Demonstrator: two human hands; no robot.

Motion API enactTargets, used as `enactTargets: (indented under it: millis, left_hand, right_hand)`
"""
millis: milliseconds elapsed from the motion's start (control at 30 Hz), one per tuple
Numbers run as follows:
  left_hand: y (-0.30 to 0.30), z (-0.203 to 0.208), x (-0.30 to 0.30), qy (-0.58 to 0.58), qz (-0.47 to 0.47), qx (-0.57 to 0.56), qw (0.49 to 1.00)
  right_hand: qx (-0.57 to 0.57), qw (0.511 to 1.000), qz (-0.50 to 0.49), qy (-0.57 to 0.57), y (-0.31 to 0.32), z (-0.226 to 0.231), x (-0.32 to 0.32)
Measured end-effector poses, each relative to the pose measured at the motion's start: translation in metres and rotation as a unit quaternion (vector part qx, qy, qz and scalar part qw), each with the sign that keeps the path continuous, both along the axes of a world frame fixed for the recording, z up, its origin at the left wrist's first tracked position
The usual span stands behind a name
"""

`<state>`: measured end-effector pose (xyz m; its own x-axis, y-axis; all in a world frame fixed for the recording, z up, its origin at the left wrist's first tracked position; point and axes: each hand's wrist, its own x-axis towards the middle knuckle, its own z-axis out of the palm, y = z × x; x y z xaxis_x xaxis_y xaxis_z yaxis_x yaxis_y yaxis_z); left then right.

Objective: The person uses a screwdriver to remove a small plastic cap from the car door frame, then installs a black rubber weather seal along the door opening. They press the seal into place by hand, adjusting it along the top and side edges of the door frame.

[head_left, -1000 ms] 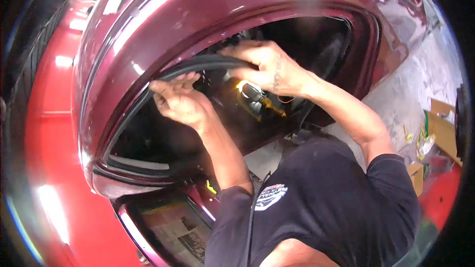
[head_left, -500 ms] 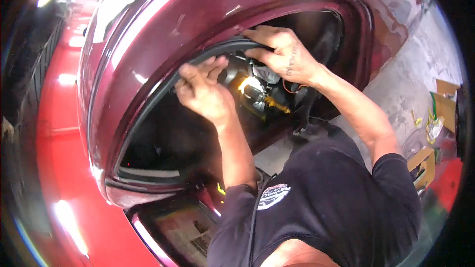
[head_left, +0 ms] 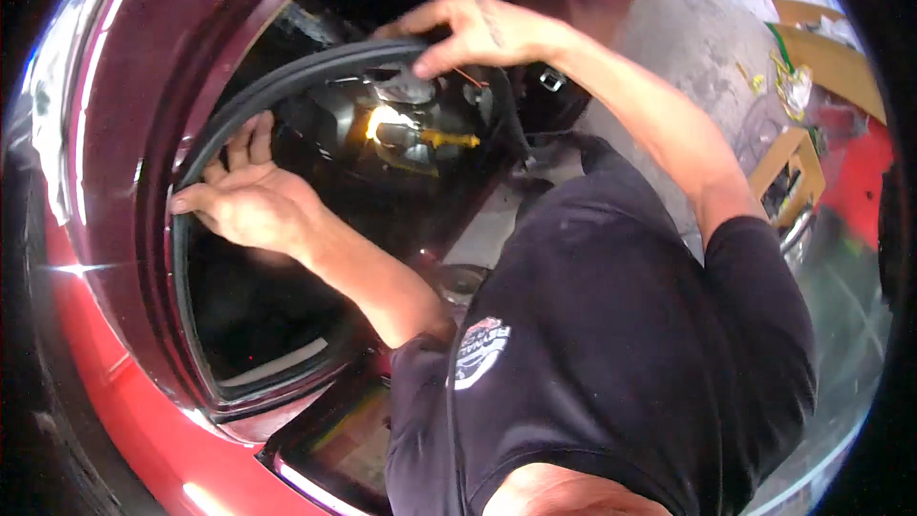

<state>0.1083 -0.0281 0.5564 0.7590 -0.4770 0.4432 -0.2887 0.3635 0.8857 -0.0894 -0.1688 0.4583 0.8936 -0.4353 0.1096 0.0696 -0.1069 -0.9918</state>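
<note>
Black rubber sealing strip [head_left: 287, 76]: curved along edge of dark-red car body opening [head_left: 124, 134]. Left hand [head_left: 244, 201]: fingers spread, pressing strip at left bend. Right hand [head_left: 478, 33]: fingers extended, pressing strip at top. Lit yellow-tipped part [head_left: 420, 134] inside opening. Grey concrete floor [head_left: 697, 29] at right.

The dark opening [head_left: 277, 315] below the left hand [head_left: 250, 203] lies free, while the lit engine parts [head_left: 411, 129] crowd the space under the right hand [head_left: 482, 31] and rubber seal [head_left: 287, 81].
</note>
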Motion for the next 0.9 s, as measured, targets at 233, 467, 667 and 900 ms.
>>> enactTargets:
  millis: [233, 467, 667, 900]
  left_hand:
    - [-0.004, 0.000, 0.005, 0.039, -0.064, -0.030, 0.997]
    - [-0.028, 0.000, -0.031, 0.044, -0.195, 0.029, 0.979]
    - [-0.024, -0.006, -0.017, 0.039, -0.213, 0.028, 0.976]
    - [-0.020, 0.001, -0.008, 0.035, -0.236, 0.035, 0.970]
  right_hand:
    - [-0.302, 0.928, -0.186, -0.112, -0.010, -0.025, 0.007]
    - [-0.388, 0.855, -0.309, -0.152, -0.010, -0.002, 0.008]
    - [-0.346, 0.861, -0.372, -0.035, 0.033, -0.052, -0.018]
    - [-0.196, 0.926, -0.323, 0.006, 0.069, -0.046, 0.002]
